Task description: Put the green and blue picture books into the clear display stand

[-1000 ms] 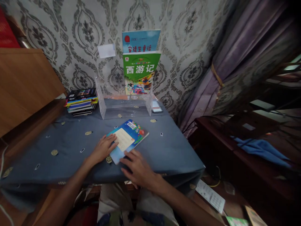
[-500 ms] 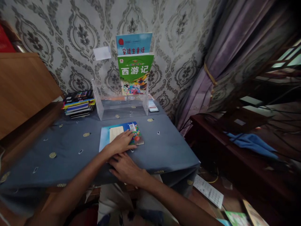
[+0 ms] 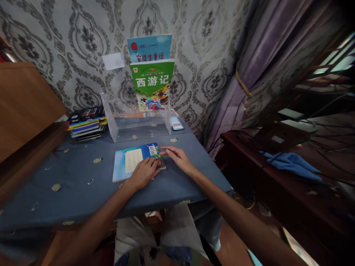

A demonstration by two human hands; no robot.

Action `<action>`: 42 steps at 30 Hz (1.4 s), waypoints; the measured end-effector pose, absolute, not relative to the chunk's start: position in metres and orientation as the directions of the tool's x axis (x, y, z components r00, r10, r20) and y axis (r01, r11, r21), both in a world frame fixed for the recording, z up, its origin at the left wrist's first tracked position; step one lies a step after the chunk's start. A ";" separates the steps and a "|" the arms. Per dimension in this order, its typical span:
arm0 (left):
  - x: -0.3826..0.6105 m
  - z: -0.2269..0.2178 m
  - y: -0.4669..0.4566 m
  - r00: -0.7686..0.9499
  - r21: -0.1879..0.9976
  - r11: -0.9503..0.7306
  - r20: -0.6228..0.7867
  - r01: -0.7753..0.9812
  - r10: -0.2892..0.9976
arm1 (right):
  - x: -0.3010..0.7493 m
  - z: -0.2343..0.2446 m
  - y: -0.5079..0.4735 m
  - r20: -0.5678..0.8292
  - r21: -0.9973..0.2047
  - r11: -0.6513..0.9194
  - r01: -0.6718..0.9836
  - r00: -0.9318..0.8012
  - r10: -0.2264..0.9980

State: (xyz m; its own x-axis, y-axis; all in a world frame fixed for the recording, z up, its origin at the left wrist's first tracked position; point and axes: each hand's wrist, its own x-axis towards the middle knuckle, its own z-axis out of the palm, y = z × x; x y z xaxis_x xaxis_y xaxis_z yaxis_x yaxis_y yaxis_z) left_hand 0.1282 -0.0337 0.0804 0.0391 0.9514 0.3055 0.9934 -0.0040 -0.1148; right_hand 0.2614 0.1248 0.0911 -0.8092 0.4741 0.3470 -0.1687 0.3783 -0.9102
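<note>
A blue paperback book (image 3: pixel 146 148) lies flat on the cloth-covered table, with a cream text panel and barcodes on the upward cover. Across its lower right part rests my left hand (image 3: pixel 144 171), palm down, fingers slightly bent and gripping nothing. At the book's right edge, my right hand (image 3: pixel 179 159) has its fingers stretched left toward the corner beside the barcodes. Whether those fingertips touch the book I cannot tell. Behind the book stands a clear acrylic stand (image 3: pixel 133 129) holding an upright green book (image 3: pixel 152 87) and a light blue book (image 3: pixel 151 48) behind it.
A stack of books (image 3: pixel 87 125) sits left of the stand, beside a wooden panel (image 3: pixel 24 103). A partly pixelated item (image 3: pixel 176 122) lies right of the stand. Beyond the table's right edge are a purple curtain (image 3: pixel 227 107) and a dark red cabinet with a blue cloth (image 3: pixel 294 166).
My right hand has moved from the table's front edge up to the book's right edge. My left hand has slid slightly down the cover. The view has shifted a little right.
</note>
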 end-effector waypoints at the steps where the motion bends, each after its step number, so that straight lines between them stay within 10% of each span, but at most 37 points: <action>1: 0.129 0.079 -0.034 0.034 -0.120 0.005 0.317 0.993 0.948 | 0.257 0.086 0.128 0.349 -0.904 0.395 -0.160 -0.812 0.469; 18: 0.130 0.089 -0.036 -0.101 0.060 0.087 0.293 0.994 0.951 | 0.254 0.068 0.122 0.297 -0.900 0.425 -0.095 -0.849 0.438; 42: 0.138 0.093 -0.039 -0.079 -0.056 0.091 0.183 0.994 0.980 | 0.255 0.069 0.117 0.332 -0.866 0.490 -0.102 -0.850 0.409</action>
State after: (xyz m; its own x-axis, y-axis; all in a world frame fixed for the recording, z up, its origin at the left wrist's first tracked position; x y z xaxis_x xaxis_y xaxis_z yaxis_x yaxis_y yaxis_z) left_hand 0.1380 -0.0392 0.0932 -0.0790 0.9800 0.1826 0.9943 0.0905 -0.0558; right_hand 0.2548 0.1170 0.0694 -0.8503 0.4086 0.3317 -0.1022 0.4902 -0.8656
